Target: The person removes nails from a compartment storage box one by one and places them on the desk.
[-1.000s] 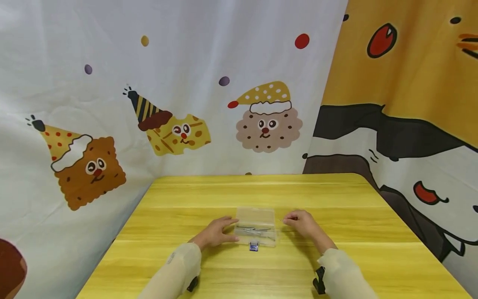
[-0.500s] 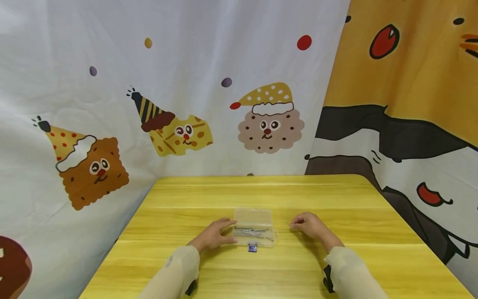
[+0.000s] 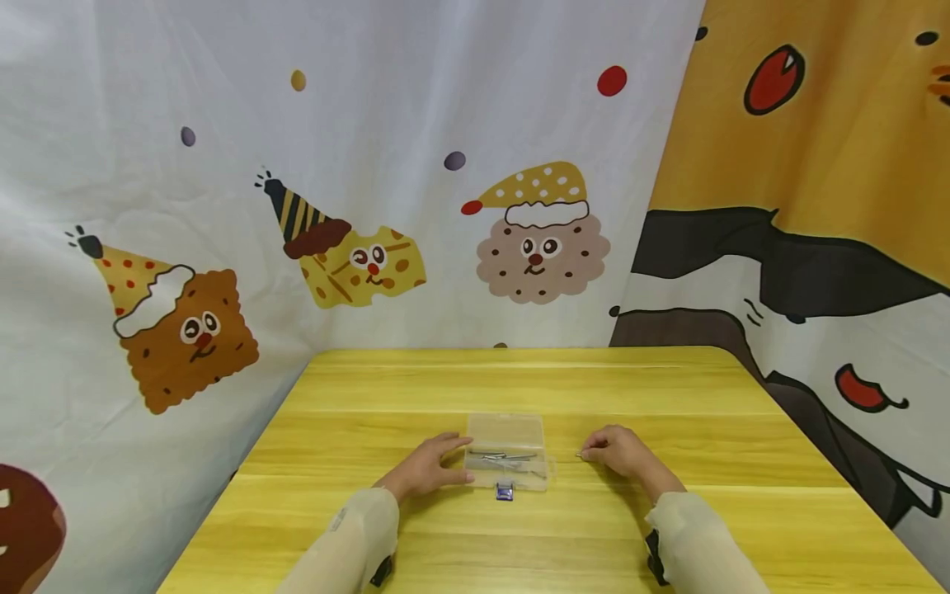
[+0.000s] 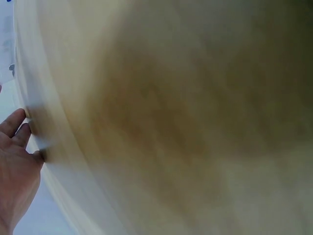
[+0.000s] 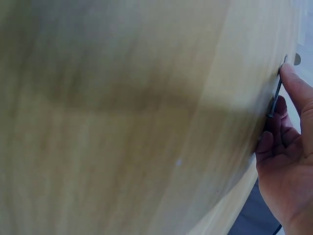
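A small clear plastic box [image 3: 506, 452] lies open on the yellow table [image 3: 519, 379], with several thin metal nails [image 3: 503, 456] in it and a blue latch [image 3: 504, 491] at its near edge. My left hand [image 3: 429, 464] rests on the table, and its straight fingers and thumb touch the box's left end. In the left wrist view only the fingers [image 4: 14, 161] show at the frame edge. My right hand [image 3: 619, 451] sits to the right of the box, apart from it. It pinches one thin metal nail [image 5: 274, 96], whose tip [image 3: 579, 454] points toward the box.
Printed cartoon curtains [image 3: 371, 206] hang close behind and to both sides of the table. The table's far edge [image 3: 512, 351] meets the curtain. Both wrist views are mostly filled by blurred tabletop.
My right hand has drawn back from the box's right end, a little to the right and toward me. The left hand and the box have stayed where they were.
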### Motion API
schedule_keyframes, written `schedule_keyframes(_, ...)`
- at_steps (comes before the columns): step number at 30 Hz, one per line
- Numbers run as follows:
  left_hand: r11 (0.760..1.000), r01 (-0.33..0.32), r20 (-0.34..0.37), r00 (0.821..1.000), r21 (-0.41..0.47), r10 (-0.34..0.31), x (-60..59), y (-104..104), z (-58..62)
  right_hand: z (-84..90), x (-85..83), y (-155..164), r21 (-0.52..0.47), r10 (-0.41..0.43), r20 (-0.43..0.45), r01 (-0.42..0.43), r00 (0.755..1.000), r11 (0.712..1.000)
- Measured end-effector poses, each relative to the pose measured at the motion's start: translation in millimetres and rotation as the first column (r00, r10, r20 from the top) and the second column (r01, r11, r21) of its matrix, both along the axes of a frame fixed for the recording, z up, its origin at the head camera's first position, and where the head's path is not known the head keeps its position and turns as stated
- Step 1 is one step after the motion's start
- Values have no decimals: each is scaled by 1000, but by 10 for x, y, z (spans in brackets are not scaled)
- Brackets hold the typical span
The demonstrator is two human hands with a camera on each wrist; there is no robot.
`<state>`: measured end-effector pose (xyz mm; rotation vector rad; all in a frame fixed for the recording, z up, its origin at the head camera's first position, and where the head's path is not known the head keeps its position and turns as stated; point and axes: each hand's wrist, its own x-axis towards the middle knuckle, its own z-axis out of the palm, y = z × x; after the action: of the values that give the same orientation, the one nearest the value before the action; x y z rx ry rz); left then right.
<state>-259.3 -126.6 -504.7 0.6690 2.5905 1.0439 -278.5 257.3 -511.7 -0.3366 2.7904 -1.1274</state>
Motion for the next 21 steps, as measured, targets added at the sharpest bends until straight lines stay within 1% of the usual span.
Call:
schedule_keyframes(2, 1000, 2, -4, 1000, -3, -2, -5, 3, 5, 0, 10, 4, 6, 5, -15, -4, 1000, 1000)
schedule_keyframes(6, 1000, 7, -15, 1000, -18, -7, -18, 3, -9, 0, 32, 0, -5, -9, -15, 9, 1000, 1000)
schedule_keyframes(9, 1000, 1, -9, 1000, -21, -1, -16, 1, -32, -4, 42, -10, -27, -39, 11, 39, 999, 999)
schedule_keyframes(14, 1000, -1, -3, 1000, -17, 1, -17, 0, -33, 15, 42, -23, -57, -80, 47, 83, 996, 995)
schedule_keyframes(21, 1000, -2, -8, 1000, -25, 2, -15, -2, -26, 12, 39, -1, -74, -111, 73, 117, 991, 990)
